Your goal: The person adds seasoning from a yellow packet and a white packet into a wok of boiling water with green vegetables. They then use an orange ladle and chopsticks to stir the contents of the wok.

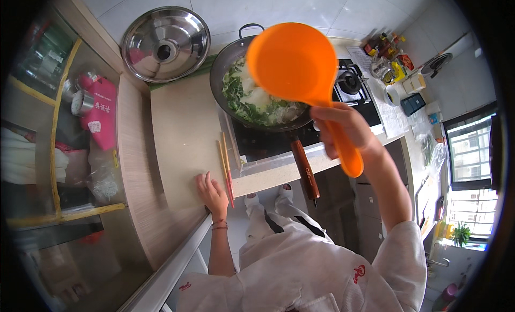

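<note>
My right hand (346, 128) is closed round the handle of a large orange water ladle (292, 60), held up over the stove. Behind the ladle, partly covered by it, a dark wok (217, 92) sits on the cooktop with leafy greens (241, 100) and pale, whitish food in it. The wok's brown wooden handle (306, 170) points toward me past the counter edge. My left hand (212, 193) rests on the counter's near edge with its fingers apart. Just right of it lies a pair of chopsticks (225, 164) with red ends; no grip on them shows.
A shiny metal lid (166, 43) leans against the wall at the back left. Right of the wok is a gas burner (350, 82). Bottles (383, 43) and a white bowl (392, 96) stand along the right counter. A shelf cabinet (80, 209) borders the left side.
</note>
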The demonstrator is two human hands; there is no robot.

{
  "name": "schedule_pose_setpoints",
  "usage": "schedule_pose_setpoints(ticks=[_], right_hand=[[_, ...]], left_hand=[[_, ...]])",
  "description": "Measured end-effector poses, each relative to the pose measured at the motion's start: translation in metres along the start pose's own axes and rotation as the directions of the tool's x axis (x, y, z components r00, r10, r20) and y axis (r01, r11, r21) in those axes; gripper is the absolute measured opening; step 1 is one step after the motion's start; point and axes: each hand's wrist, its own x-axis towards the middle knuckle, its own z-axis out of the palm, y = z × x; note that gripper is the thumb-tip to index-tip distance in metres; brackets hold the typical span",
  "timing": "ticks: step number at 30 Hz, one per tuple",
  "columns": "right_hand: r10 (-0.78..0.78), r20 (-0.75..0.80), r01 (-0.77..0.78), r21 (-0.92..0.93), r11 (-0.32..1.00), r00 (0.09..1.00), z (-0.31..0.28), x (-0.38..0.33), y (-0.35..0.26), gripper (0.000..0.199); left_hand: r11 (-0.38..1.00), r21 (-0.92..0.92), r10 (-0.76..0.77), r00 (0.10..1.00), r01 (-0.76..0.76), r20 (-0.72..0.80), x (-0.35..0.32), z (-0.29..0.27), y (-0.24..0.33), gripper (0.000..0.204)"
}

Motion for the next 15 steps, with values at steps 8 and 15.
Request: schedule_pose_setpoints(ticks=[8,15], right_hand=[[0.013,-0.168,-0.037,-0.139,0.99,0.986,-0.078,0.018,0.02,0.021],[0.021,-0.201,-0.06,-0.19,0.98,0.979,-0.089,0.028,0.028,0.021]], left_hand=[[0.998,-0.041,-0.04,0.996,0.037,-0.082,-0.004,0.004,0.002,0.033],[0.992,0.027,-0.117,0.991,0.119,-0.06,-0.001,0.005,0.007,0.032]])
